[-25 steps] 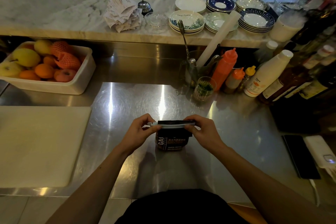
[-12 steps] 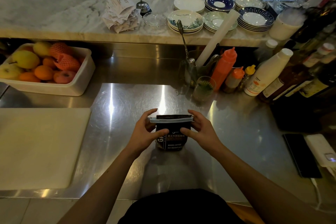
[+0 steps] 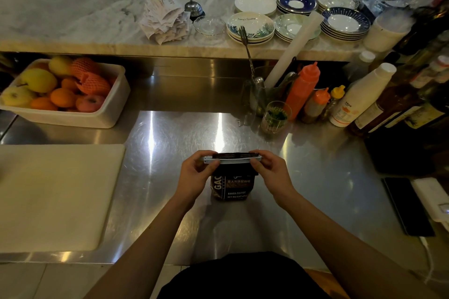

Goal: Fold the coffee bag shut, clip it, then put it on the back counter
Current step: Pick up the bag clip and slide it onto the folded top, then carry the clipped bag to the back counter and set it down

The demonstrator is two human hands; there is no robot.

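I see the coffee bag (image 3: pixel 232 185) standing upright on the steel worktop (image 3: pixel 315 177), about midway between the cutting board (image 3: pixel 56 192) on the left and the dark phone (image 3: pixel 407 209) on the right. Its top is folded over, and a long pale clip (image 3: pixel 233 160) lies across the fold. My left hand (image 3: pixel 194 175) pinches the clip's left end between thumb and fingers; my right hand (image 3: pixel 272 172) pinches the right end the same way. Both hands are closed on the clip, above the bag's printed face. Behind, on the marble back counter (image 3: pixel 73 17), sit stacked plates (image 3: pixel 250 26) and a pile of receipts (image 3: pixel 165 19). A tub of fruit (image 3: pixel 73 94) sits at far left.
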